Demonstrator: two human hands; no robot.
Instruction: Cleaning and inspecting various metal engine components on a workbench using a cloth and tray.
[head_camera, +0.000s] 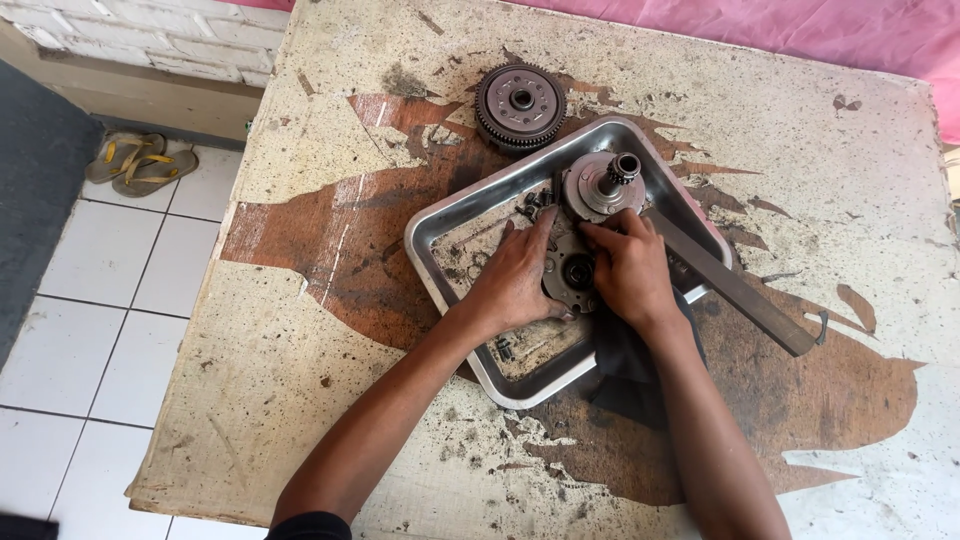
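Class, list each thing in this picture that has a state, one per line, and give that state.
Left hand: palm down, pressing on the round metal part.
Right hand: gripping the same part.
Metal tray: flat on the table, holding parts.
Shaft assembly: upright in tray.
Gear: flat, outside tray.
Sandals: on the floor.

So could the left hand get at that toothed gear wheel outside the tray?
Probably yes: the left hand rests in the tray, and only bare tabletop and the tray's low rim lie before the gear wheel.
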